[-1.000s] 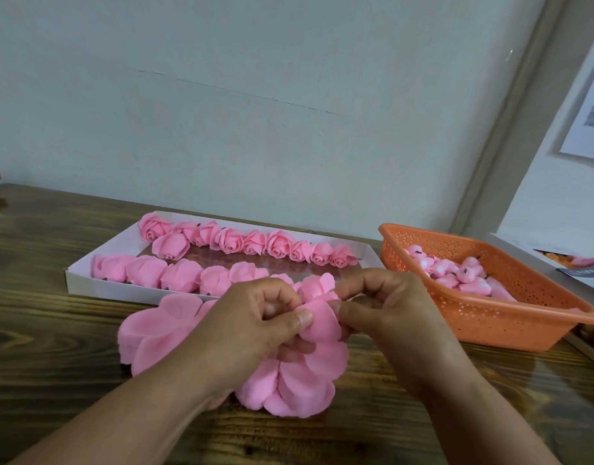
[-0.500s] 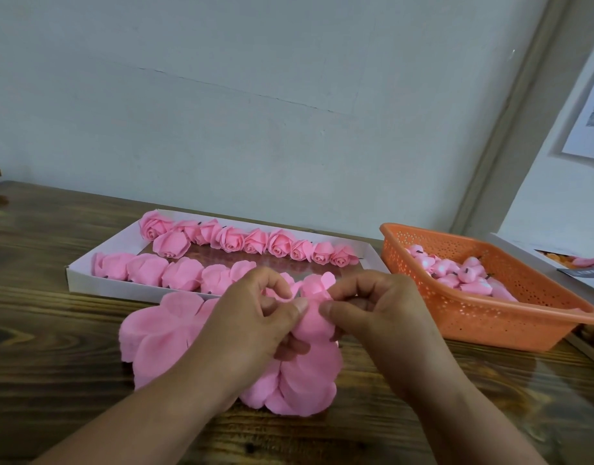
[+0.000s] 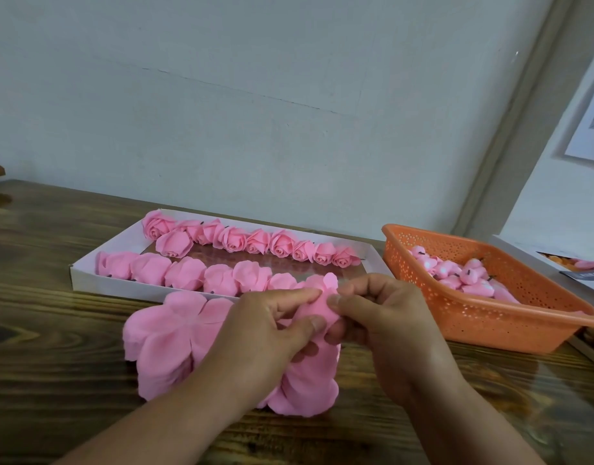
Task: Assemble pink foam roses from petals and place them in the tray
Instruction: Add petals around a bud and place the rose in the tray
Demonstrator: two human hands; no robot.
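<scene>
The petal stack (image 3: pixel 175 344) is partly covered by the left hand (image 3: pixel 255 337). The paper sheet (image 3: pixel 590 129) is cut off by the right edge, its print blurred.

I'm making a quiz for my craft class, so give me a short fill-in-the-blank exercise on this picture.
1. Both the left hand and the right hand pinch a pink ____ rose.
2. The finished roses lie in a ____ tray.
3. The rose buds sit in an ____ basket.
4. The basket stands to the ____ of the tray.

Missing words: foam; white; orange; right
</scene>
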